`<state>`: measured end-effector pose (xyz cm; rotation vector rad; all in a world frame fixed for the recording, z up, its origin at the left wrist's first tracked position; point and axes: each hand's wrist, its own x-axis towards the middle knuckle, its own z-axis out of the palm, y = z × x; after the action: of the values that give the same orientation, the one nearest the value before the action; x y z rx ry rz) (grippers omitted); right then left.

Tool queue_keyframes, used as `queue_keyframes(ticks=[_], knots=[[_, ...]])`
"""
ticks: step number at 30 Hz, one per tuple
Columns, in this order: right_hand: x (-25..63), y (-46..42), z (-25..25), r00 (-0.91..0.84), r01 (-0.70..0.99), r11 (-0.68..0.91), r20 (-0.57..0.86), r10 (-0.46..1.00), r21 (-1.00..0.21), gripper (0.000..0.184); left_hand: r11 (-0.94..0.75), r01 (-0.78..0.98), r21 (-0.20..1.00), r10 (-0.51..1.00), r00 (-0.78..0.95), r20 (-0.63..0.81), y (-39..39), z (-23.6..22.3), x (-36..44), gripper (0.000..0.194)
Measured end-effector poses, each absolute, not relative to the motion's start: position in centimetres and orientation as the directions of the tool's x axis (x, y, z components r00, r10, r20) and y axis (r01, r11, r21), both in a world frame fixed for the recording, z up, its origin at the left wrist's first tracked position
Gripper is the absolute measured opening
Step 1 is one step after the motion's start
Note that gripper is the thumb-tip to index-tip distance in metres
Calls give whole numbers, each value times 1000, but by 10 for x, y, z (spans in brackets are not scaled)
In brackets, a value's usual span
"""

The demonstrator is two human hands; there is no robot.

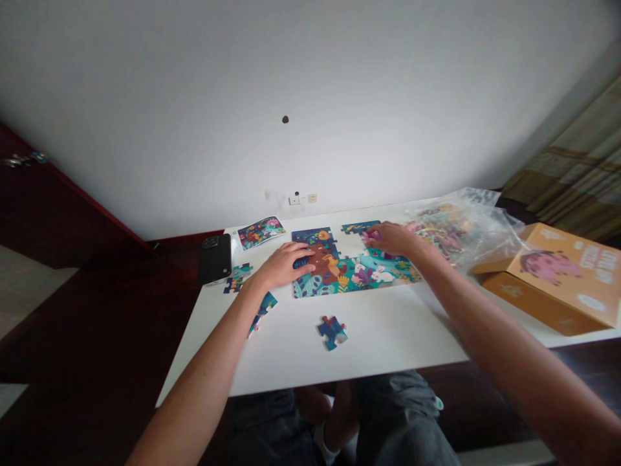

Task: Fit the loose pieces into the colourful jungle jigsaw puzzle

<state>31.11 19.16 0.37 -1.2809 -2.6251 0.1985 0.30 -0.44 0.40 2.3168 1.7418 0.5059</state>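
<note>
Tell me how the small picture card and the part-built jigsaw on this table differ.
The picture card is much smaller than the jigsaw. The card is one unbroken sheet, while the jigsaw has a gap near its top where the white table shows through. The card lies at a skewed angle near the far edge, while the jigsaw sits squarer, nearer the middle. Both show bright, multicoloured artwork.

No words, numbers or brands can be read anywhere. On the lid of the orange cardboard box, at the right, large white lettering stands toward the right end, too blurred to read. Nearer on the lid sits a white oval label, its print also illegible. A small printed mark on the box's side is too faint to tell. The jigsaw puzzle and the picture sheet, far left, show no legible print.
</note>
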Motion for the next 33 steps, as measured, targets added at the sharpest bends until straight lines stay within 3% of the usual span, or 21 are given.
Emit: queue_keyframes(ticks=[2, 6, 11, 14, 17, 19, 20, 22, 24, 29, 33], knots=[[310, 190, 8, -594, 785, 598, 81, 801, -158, 33, -286, 883, 371, 954, 226, 197, -4, 5, 2, 47], [305, 181, 24, -644, 726, 664, 161, 748, -180, 33, -299, 862, 409, 914, 136, 382, -1, 11, -2, 34], [287, 148, 38, -879, 363, 875, 195, 436, -321, 35, -201, 851, 486, 876, -66, 478, -1, 17, -10, 31], [271, 129, 36, -905, 254, 896, 238, 352, -363, 27, -128, 792, 597, 837, -237, 494, -2, 20, -13, 30], [262, 122, 30, -894, 226, 894, 283, 348, -388, 20, -166, 520, 838, 822, -397, 409, -4, 29, -16, 41], [260, 124, 28, -873, 247, 885, 305, 380, -395, 19, -205, 154, 966, 851, -460, 254, -6, 39, -18, 47], [259, 125, 28, -862, 257, 882, 319, 394, -396, 19, -214, -38, 976, 874, -454, 173, -7, 44, -20, 49], [256, 125, 29, -845, 263, 883, 348, 405, -389, 20, -218, -329, 919, 908, -413, 67, -12, 56, -24, 50], [249, 118, 34, -855, 235, 899, 362, 372, -369, 21, -240, -469, 850, 915, -402, 36, -17, 65, -29, 53], [216, 62, 44, -947, -9, 940, 303, 101, -341, 26, -364, -558, 746, 884, -459, 88, -31, 78, -48, 54], [176, 12, 42, -956, -153, 945, 285, -67, -290, 48, -519, -539, 664, 821, -529, 213, -43, 78, -72, 53]])
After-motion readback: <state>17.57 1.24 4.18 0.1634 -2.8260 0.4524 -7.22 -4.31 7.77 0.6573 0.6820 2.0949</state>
